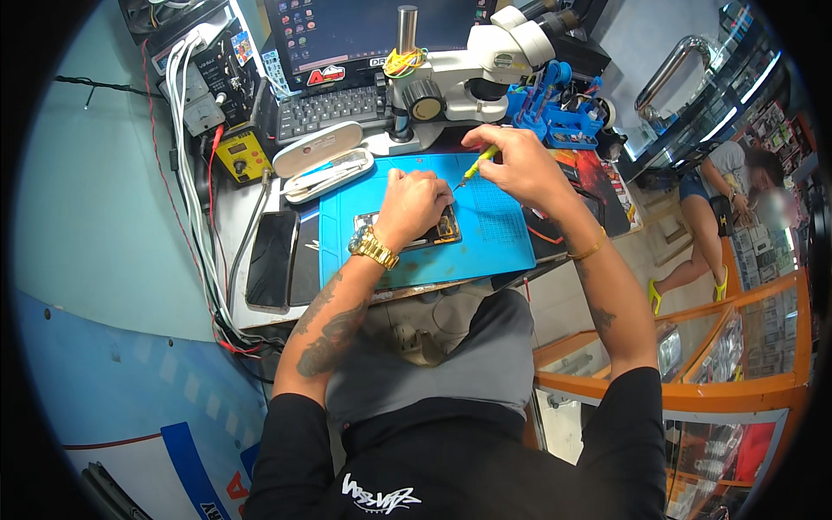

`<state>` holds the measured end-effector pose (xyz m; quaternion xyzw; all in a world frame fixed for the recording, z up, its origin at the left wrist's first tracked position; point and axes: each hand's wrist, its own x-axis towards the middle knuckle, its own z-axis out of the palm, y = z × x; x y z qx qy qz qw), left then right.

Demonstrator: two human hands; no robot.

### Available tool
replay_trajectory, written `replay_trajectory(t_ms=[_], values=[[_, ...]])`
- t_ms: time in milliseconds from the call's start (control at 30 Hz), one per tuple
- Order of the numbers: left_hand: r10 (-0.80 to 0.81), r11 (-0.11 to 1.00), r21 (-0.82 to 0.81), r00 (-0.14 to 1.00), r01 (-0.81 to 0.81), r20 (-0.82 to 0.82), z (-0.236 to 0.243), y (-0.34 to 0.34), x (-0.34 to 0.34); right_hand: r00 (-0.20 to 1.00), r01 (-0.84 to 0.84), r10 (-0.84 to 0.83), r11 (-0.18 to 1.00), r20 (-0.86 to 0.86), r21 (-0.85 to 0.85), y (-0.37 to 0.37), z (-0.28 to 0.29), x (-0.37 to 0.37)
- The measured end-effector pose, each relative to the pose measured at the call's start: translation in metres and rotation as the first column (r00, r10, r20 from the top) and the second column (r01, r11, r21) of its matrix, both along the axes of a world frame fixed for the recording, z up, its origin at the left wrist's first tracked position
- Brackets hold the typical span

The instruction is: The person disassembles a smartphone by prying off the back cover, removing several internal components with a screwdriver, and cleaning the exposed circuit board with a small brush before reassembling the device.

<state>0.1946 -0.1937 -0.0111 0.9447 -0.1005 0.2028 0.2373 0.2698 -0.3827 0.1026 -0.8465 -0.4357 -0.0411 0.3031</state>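
Note:
On the blue work mat [347,186] lies a phone with its back off [448,229], its dark and orange inner parts showing. My left hand [414,204], with a gold watch at the wrist, is curled over the phone and grips it; its fingertips are mostly hidden. My right hand [520,169] is closed on a small yellow screwdriver [476,166]. The screwdriver's thin tip points down and left, close to the phone's upper edge by my left fingers. Whether the tip touches the phone is too small to tell.
An opened pale case with pen-like tools [329,171] lies at the mat's upper left. Left of the mat rests a black phone [272,260]. Behind stand a microscope [425,100], a keyboard [329,111] and a blue tool holder [568,121]. Cables hang left; a person [706,208] is at right.

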Motion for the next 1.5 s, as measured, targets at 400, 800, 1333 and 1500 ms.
replay_trajectory(t_ms=[400, 800, 1333, 1500], values=[[-0.261, 0.629, -0.773, 0.960, 0.087, -0.104, 0.029, 0.030, -0.037, 0.968, -0.007, 0.069, 0.969, -0.242, 0.248, 0.026, 0.001, -0.027], [0.255, 0.938, -0.216, 0.962, -0.271, -0.100, -0.007, 0.061, -0.128, 0.992, -0.124, 0.122, 0.991, 0.032, 0.054, 0.095, -0.024, -0.052], [0.258, 0.959, -0.094, 0.960, -0.268, -0.107, -0.003, 0.056, -0.125, 0.981, -0.012, 0.039, 0.989, 0.189, -0.144, 0.119, -0.025, -0.061], [0.253, 0.952, -0.149, 0.962, -0.267, -0.104, 0.004, 0.060, -0.106, 0.955, -0.146, 0.180, 0.977, 0.235, -0.155, 0.132, -0.022, -0.050]])
